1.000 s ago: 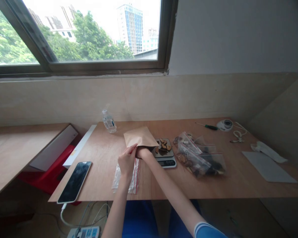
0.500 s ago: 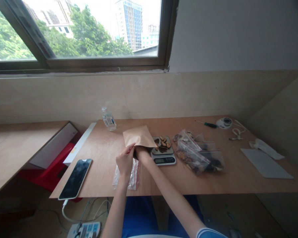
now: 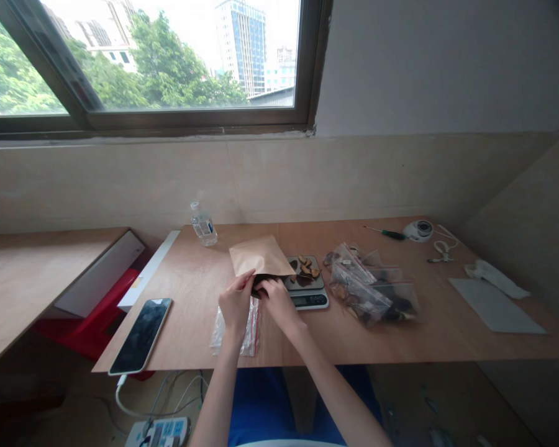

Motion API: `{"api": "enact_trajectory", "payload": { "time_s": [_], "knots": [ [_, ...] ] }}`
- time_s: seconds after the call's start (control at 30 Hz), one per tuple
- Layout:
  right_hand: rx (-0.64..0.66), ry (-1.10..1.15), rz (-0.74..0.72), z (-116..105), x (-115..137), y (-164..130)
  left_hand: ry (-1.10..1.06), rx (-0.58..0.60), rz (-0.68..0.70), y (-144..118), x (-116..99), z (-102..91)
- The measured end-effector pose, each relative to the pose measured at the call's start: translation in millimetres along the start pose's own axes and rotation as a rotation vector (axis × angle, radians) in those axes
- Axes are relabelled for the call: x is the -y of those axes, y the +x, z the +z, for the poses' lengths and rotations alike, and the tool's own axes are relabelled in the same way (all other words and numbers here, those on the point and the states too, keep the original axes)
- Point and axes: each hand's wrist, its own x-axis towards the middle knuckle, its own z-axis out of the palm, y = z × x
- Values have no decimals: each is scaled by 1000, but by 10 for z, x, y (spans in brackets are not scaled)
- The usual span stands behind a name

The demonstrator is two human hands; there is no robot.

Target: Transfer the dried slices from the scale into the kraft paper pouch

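A brown paper bag (image 3: 262, 256) lies tilted at the middle of the table, its dark mouth facing me. My left hand (image 3: 235, 305) pinches the left corner of the bag's mouth. At the opening is my right hand (image 3: 276, 299), its fingers curled and partly hidden inside; what they grip cannot be made out. Just right of the bag stands a small digital scale (image 3: 313, 300) with brown and dark dried slices (image 3: 307, 268) on its plate. Under my left hand lie clear zip bags (image 3: 249, 338) with red seams.
Filled zip bags (image 3: 372, 285) are heaped right of the scale. Farther right are a green-handled screwdriver (image 3: 394, 235), a white dome camera (image 3: 418, 231) with cable and a white sheet (image 3: 496, 307). On the left are a water bottle (image 3: 204, 225) and a charging phone (image 3: 141, 335).
My right hand has drawn back out of the bag toward me, so its knuckles and fingers now show at the mouth. My left hand keeps its pinch on the bag.
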Motion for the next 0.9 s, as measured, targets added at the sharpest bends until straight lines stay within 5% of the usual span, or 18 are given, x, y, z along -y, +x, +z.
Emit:
{"api": "enact_trajectory", "payload": {
  "time_s": [0.37, 0.57, 0.9],
  "knots": [
    [-326, 353, -87, -296, 1, -267, 50, -7, 21, 31, 31, -9],
    [-496, 431, 27, -384, -403, -486, 29, -7, 9, 60, 63, 4],
    [-334, 83, -51, -57, -898, -310, 24, -31, -6, 91, 49, -26]
  ]
}}
